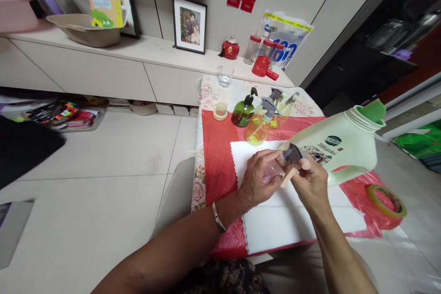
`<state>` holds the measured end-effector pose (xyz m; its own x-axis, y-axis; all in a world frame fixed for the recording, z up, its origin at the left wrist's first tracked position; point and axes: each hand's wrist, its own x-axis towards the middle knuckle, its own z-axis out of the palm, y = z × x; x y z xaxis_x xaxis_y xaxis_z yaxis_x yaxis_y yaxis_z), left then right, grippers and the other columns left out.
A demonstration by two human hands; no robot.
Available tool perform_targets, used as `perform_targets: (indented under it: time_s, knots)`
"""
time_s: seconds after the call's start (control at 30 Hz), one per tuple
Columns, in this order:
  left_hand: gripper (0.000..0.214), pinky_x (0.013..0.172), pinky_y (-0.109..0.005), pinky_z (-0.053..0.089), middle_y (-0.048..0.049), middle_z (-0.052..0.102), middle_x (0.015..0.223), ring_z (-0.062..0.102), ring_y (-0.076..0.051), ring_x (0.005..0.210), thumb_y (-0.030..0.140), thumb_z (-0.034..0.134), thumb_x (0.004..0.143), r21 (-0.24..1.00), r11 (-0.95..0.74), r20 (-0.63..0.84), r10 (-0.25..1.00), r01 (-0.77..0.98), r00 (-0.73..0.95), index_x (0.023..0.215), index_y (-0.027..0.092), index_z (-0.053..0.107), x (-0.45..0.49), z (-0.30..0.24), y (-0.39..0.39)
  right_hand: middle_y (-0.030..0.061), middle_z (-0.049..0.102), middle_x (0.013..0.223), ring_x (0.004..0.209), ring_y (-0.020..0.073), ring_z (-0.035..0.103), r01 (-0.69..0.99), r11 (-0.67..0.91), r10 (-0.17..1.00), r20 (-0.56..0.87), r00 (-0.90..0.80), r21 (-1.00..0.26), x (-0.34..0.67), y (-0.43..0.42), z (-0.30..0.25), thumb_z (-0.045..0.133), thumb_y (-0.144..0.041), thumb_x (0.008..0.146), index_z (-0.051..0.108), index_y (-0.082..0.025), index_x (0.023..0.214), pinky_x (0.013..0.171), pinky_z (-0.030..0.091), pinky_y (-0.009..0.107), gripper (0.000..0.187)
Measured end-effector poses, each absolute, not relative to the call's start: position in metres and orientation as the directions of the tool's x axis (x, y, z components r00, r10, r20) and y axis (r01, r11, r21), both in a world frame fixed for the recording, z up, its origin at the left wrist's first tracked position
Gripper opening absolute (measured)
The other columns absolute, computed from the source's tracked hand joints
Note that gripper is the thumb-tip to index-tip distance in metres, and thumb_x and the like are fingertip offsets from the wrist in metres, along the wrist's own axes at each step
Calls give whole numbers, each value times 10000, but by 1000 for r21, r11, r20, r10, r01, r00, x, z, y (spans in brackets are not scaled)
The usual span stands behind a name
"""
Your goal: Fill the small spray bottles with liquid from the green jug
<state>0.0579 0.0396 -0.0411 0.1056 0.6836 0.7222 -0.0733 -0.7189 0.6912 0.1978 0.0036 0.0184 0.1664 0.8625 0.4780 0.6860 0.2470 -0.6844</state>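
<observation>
My left hand [255, 179] is wrapped around a small clear pinkish spray bottle [272, 171], held tilted above the white mat [272, 225]. My right hand [313, 183] closes on the bottle's dark grey spray head [292, 153], with a pale peach trigger part below it. Whether the head is fully seated on the neck is hidden by my fingers. Just behind my hands lies a large pale green jug [330, 140], tilted, with a green piece in its mouth. A spray bottle with yellow liquid [258, 129] and a dark green pump bottle [242, 114] stand beyond.
A pale cap [220, 111] and a glass cup [225, 76] stand at the table's far left. A tape roll [401, 212] lies at the right on the red covering [217, 161]. Behind, a cabinet [155, 50] holds jars, a framed photo and a basin.
</observation>
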Motion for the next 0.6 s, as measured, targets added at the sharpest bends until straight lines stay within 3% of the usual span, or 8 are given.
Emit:
perform_targets:
  time_s: [0.27,0.37,0.6]
  knots:
    - [626,1044,-456,513,-95,621,1266,593,-254,1193,82,645,746,734,-677,678,726,-56,118,1334,233,491,57,-38,39,38,646,970,840,156,588,644,194,850,454,266,-740,179,3,18,682,-406,859,670,-181,1029,722,481,272,282]
    - [629,1052,-458,507,-91,624,1272,587,-251,1207,80,638,752,740,-671,671,732,-43,118,1343,234,485,58,-38,39,31,640,989,911,160,570,642,207,833,477,280,-739,172,2,18,681,-422,868,713,-201,1018,780,457,273,269]
    - [484,1051,-463,518,-87,637,1265,602,-262,1209,110,640,783,761,-647,645,749,-42,152,1245,237,579,58,-38,40,19,609,909,835,150,558,567,176,761,476,440,-805,157,0,2,696,-477,865,661,-163,948,784,441,281,327]
